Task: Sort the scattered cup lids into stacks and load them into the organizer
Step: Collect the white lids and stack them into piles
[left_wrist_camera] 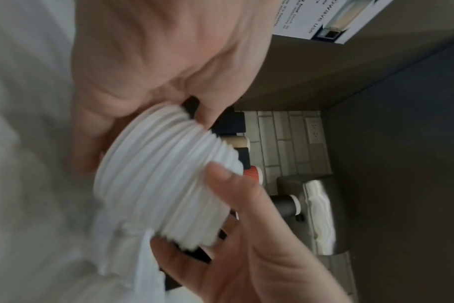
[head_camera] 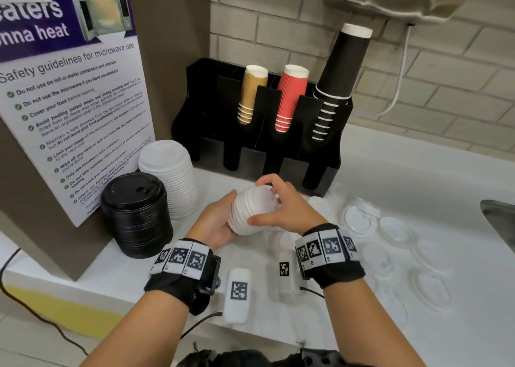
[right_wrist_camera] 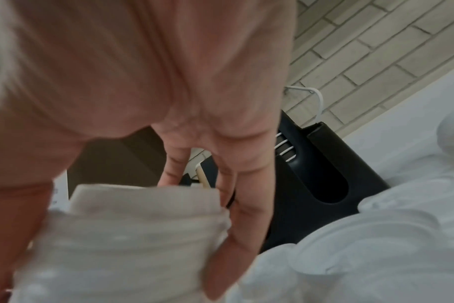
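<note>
A tilted stack of white lids (head_camera: pixel 252 210) hangs just above the counter, in front of the black organizer (head_camera: pixel 259 149). My left hand (head_camera: pixel 218 221) cradles its left end, thumb along the top. My right hand (head_camera: pixel 281 202) grips the right end, fingers curled over the far side and thumb on the near side. The left wrist view shows the ribbed white lid stack (left_wrist_camera: pixel 169 184) between the left palm (left_wrist_camera: pixel 143 71) and the right hand's fingers (left_wrist_camera: pixel 246 215). Blurred in the right wrist view, the white lid stack (right_wrist_camera: pixel 130 235) sits under my fingers (right_wrist_camera: pixel 236 205). Several clear lids (head_camera: pixel 362 219) lie scattered to the right.
A tall white lid stack (head_camera: pixel 170 177) and a black lid stack (head_camera: pixel 136 213) stand left of the hands beside a sign board (head_camera: pixel 75 102). The organizer's upper slots hold tan, red and black cups (head_camera: pixel 289 96). A sink (head_camera: pixel 498 219) edges the counter at right.
</note>
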Tool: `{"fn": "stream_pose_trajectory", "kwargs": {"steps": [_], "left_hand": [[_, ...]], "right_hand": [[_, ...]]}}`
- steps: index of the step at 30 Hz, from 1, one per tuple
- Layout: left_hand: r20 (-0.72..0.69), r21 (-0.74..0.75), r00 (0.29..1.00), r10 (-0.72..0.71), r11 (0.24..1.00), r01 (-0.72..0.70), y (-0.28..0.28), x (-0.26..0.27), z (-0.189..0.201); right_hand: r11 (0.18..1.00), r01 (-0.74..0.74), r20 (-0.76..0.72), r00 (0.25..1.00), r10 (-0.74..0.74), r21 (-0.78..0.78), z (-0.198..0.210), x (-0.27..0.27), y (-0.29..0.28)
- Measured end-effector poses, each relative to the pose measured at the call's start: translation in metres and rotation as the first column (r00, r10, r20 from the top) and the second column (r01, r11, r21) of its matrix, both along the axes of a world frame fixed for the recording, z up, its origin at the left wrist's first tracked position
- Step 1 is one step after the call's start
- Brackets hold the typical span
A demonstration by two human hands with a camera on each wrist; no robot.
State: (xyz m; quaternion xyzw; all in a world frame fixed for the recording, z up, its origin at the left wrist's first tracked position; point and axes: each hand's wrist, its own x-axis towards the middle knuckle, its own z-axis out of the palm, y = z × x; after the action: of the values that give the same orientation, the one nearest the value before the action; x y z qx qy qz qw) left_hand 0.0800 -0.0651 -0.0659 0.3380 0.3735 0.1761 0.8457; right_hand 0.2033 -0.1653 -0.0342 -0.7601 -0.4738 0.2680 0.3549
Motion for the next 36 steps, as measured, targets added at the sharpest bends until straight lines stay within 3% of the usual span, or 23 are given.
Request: {"fn": "stream_pose_trajectory", "kwargs": {"steps": [3, 8, 13, 17, 21, 24, 26, 29, 32, 36], "left_hand": [[-0.148, 0.094, 0.988, -0.051, 0.993, 0.065, -0.002, -0.004, -0.004], [-0.261, 0.204, 0.958, -0.117, 0.964, 0.173, -0.005, -0.004, -0.004], [-0.506, 0.512, 0.861, -0.057, 0.783, 0.353, 0.005, -0.007, 0.000], [-0.444, 0.582, 0.896, 0.026, 0.768, 0.266, 0.010, -0.010, 0.007], [-0.365, 0.651, 0.930, 0.032, 0.723, 0.231, 0.014, -0.015, 0.011], [-0.403, 0.720, 0.912, -0.081, 0.587, 0.370, 0.016, -0.020, 0.012], [-0.475, 0.754, 0.863, -0.170, 0.428, 0.499, 0.014, -0.020, 0.010], [-0.565, 0.762, 0.801, -0.197, 0.247, 0.599, 0.007, -0.013, 0.007], [-0.608, 0.741, 0.772, -0.185, 0.215, 0.636, 0.004, -0.006, 0.000], [-0.606, 0.747, 0.780, -0.157, 0.226, 0.626, 0.004, -0.007, -0.005]], "right_hand": [[0.996, -0.032, 0.045, 0.998, 0.036, -0.089, -0.005, -0.002, -0.001], [0.983, -0.054, 0.106, 0.992, 0.073, -0.177, -0.009, -0.005, 0.001], [0.973, -0.077, 0.156, 0.981, 0.112, -0.218, -0.010, -0.007, 0.008], [0.961, -0.141, 0.201, 0.961, 0.191, -0.237, -0.007, -0.009, 0.014], [0.979, -0.160, 0.049, 0.985, 0.168, -0.128, 0.014, 0.014, 0.012], [0.997, 0.001, 0.072, 0.997, 0.005, -0.079, 0.024, 0.043, 0.025], [0.977, 0.009, 0.225, 0.973, 0.041, -0.215, 0.019, 0.057, 0.038], [0.853, -0.080, 0.371, 0.876, 0.307, -0.516, 0.003, 0.061, 0.056], [0.757, -0.055, 0.412, 0.812, 0.413, -0.651, -0.013, 0.062, 0.072], [0.742, -0.061, 0.474, 0.733, 0.487, -0.668, -0.026, 0.061, 0.083]]}}
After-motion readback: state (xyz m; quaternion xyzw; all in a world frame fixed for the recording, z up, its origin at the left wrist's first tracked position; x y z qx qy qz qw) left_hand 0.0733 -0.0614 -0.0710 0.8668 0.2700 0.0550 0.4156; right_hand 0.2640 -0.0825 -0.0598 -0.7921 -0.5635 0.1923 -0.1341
